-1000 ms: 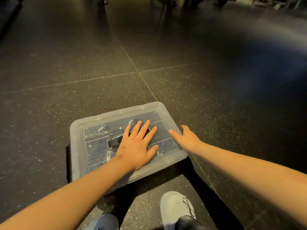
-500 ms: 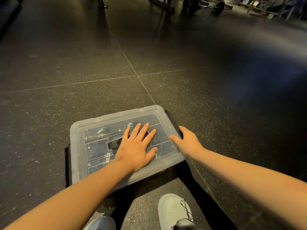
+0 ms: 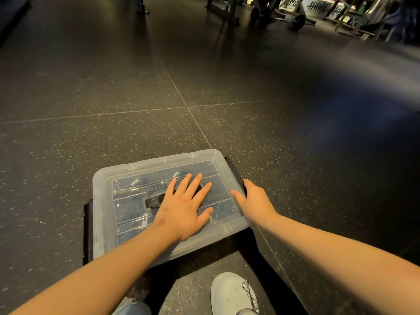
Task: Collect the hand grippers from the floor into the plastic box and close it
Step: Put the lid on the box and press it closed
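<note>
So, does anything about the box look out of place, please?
Only the latches: the black left latch stands swung out from the lid, not clipped over it, and the right hand grips the right latch.

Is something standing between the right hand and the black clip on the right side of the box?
Nothing visible does. The right hand grips the black clip at its near end, thumb on the lid; the left hand lies flat on the lid.
</note>
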